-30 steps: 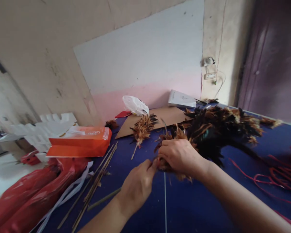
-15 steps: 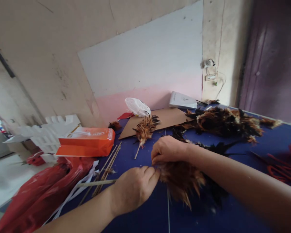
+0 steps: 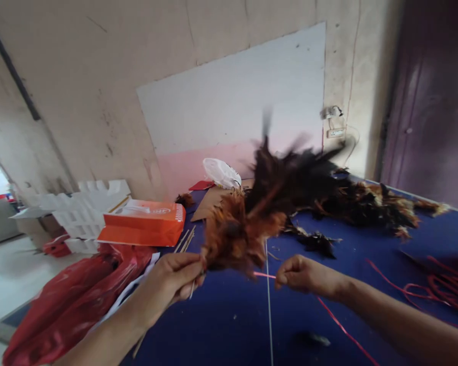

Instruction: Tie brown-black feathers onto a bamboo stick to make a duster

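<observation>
The left hand has its thumb and fingers pinched on the base of a feather bundle, which is held up above the table, brown feathers close to the grip and long black ones fanning out up and to the right. The feathers are blurred, so I can't tell just how the base is bound. A thin pale strip pokes out under those fingertips.

The right hand is curled into a fist on a pink string — one length stretches from the fist leftward to the lower feathers, another slants down from under the wrist to the bottom edge.

Just beyond the hands, a small tuft of dark feathers lies on the blue table. Behind it, toward the right, is a large feather pile, and nearer the right edge a tangle of red cord.

To the left, some thin sticks lie beside an orange bag, with a red plastic bag in front of it. Farther back — past the bundle — are a piece of cardboard and a white plastic bag.
</observation>
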`<move>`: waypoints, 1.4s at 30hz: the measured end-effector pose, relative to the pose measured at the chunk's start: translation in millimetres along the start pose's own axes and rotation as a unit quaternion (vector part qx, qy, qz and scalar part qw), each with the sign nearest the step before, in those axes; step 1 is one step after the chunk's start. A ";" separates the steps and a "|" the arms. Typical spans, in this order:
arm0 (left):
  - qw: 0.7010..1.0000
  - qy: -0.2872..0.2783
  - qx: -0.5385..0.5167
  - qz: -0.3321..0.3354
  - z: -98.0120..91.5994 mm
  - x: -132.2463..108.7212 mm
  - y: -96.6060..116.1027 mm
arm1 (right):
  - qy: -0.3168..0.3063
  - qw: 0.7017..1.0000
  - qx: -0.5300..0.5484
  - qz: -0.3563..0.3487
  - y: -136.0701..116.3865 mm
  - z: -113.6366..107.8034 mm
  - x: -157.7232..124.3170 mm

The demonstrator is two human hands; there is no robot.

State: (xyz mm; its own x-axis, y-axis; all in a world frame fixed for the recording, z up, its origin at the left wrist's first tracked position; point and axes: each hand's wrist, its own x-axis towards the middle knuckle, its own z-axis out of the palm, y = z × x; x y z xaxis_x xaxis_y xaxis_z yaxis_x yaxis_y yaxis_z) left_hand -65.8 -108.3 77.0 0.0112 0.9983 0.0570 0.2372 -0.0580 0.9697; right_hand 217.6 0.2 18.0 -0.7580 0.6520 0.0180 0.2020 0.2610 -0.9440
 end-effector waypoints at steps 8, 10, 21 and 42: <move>0.993 0.091 -0.001 0.071 30.9 61.9 -34.9 | 0.108 0.994 0.009 0.009 -22.5 25.7 -29.6; 0.975 0.126 0.125 0.131 40.9 71.2 -39.4 | 0.123 0.992 0.010 0.001 -32.3 28.8 -31.1; 0.866 0.093 0.411 0.269 98.0 81.6 -64.5 | 0.176 0.982 -0.048 -0.056 -47.2 48.2 -34.8; 0.794 -0.062 0.477 0.372 86.7 32.2 -47.0 | 0.175 0.823 -0.535 -0.078 -87.1 -38.7 38.4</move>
State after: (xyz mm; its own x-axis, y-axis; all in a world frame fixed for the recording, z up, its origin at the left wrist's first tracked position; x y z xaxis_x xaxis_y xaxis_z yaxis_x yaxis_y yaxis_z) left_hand 7.6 -73.1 12.7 0.5737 0.6851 0.4489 0.7479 -0.6616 0.0539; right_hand 194.8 30.1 113.7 -0.6392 0.6670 0.3828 0.6914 0.7164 -0.0938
